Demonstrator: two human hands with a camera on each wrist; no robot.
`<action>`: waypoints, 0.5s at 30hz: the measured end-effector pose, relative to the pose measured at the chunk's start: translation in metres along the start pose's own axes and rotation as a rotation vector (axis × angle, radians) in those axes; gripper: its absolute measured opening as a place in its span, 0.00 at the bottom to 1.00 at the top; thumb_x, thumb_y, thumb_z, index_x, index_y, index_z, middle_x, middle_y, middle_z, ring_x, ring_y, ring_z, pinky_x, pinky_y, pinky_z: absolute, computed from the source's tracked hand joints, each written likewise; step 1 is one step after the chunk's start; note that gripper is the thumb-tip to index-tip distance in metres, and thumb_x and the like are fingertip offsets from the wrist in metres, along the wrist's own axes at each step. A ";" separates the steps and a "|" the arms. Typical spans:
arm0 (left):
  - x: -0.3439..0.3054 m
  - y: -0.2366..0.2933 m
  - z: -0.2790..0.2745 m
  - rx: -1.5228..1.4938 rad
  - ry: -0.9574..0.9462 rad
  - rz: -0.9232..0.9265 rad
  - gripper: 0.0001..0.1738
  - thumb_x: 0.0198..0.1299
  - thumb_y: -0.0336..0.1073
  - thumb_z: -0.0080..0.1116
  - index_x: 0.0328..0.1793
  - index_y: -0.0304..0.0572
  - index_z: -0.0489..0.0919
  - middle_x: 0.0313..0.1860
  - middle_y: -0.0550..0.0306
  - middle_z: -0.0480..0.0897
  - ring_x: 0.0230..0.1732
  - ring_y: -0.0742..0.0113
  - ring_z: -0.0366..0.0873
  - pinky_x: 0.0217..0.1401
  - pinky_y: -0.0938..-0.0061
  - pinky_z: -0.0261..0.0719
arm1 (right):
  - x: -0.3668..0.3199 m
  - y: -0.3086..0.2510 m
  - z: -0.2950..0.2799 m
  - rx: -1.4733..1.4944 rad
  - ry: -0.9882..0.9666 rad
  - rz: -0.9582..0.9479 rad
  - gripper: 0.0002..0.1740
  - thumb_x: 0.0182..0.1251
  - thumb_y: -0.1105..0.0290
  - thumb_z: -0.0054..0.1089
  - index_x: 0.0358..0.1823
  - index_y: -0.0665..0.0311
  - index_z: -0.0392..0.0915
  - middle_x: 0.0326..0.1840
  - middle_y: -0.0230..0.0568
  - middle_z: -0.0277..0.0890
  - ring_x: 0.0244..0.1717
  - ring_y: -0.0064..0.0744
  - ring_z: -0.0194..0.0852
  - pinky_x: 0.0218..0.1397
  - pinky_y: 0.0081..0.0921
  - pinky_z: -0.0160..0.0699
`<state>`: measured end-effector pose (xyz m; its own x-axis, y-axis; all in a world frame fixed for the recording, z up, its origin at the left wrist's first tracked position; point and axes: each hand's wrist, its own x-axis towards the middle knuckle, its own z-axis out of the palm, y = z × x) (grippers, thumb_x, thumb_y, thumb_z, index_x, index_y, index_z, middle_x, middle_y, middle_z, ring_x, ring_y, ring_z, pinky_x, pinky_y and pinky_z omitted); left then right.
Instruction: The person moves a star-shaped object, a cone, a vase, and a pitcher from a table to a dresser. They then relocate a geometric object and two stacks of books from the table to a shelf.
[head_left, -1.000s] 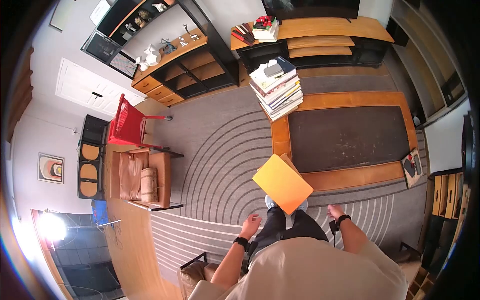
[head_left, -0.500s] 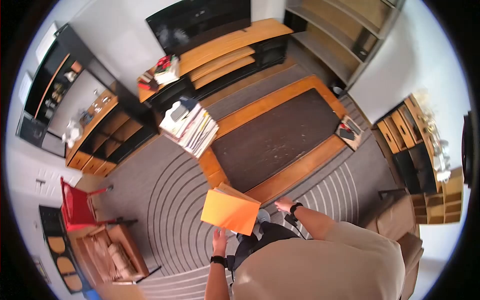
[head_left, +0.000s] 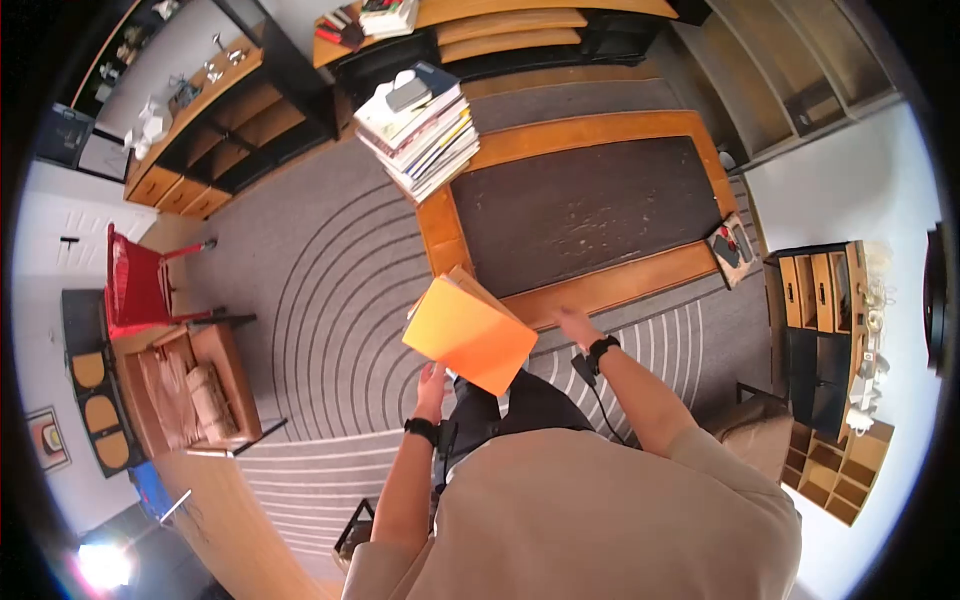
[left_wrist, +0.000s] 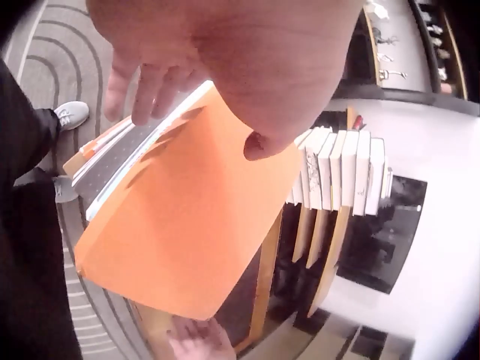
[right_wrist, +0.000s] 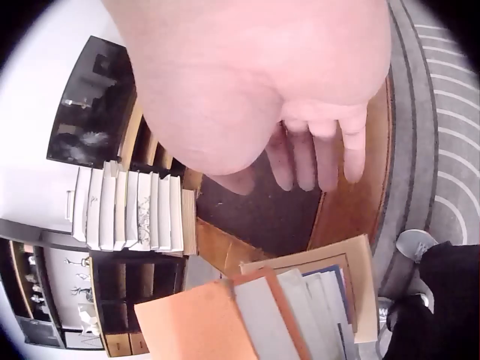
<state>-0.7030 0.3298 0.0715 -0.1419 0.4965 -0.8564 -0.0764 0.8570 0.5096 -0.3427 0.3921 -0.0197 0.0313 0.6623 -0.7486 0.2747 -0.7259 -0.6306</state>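
A pile of books topped by an orange cover stands at the table's near left corner; the right wrist view shows the books' edges under the orange cover. My left hand is beside the pile's near left side, fingers extended; in the left wrist view the hand hangs over the orange cover, and whether it touches cannot be told. My right hand is apart from the pile on its right, empty, with its fingers extended in the right wrist view.
A tall book stack with a grey object on top stands on the table's far left corner. The low table has a dark centre. A small box lies at its right end. A brown armchair and red chair are left.
The head view has swung about. Both hands have come forward from near the legs, the left to the pile's side and the right to beside the table's near edge.
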 end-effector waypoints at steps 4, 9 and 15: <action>0.016 -0.010 0.003 -0.065 -0.045 -0.037 0.42 0.55 0.63 0.59 0.70 0.47 0.66 0.65 0.61 0.71 0.64 0.63 0.66 0.56 0.64 0.66 | -0.027 -0.091 0.011 0.040 -0.201 0.072 0.41 0.70 0.40 0.44 0.69 0.71 0.63 0.72 0.48 0.62 0.73 0.40 0.57 0.72 0.35 0.54; 0.017 -0.001 0.019 -0.167 -0.104 -0.042 0.42 0.54 0.61 0.62 0.71 0.52 0.65 0.68 0.63 0.69 0.69 0.63 0.61 0.64 0.59 0.57 | -0.043 -0.151 0.047 -0.055 -0.299 0.044 0.42 0.72 0.38 0.38 0.72 0.67 0.60 0.74 0.45 0.58 0.75 0.37 0.53 0.76 0.32 0.47; 0.027 -0.009 0.025 -0.331 -0.184 -0.024 0.37 0.57 0.56 0.61 0.70 0.52 0.66 0.68 0.63 0.70 0.69 0.67 0.62 0.66 0.59 0.60 | -0.037 -0.146 0.072 -0.054 -0.506 0.062 0.42 0.72 0.37 0.38 0.70 0.68 0.63 0.71 0.43 0.64 0.69 0.34 0.62 0.72 0.28 0.55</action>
<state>-0.6810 0.3385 0.0419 0.0414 0.5190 -0.8538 -0.3966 0.7928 0.4628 -0.4529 0.4599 0.0851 -0.4166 0.4351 -0.7982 0.3371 -0.7415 -0.5801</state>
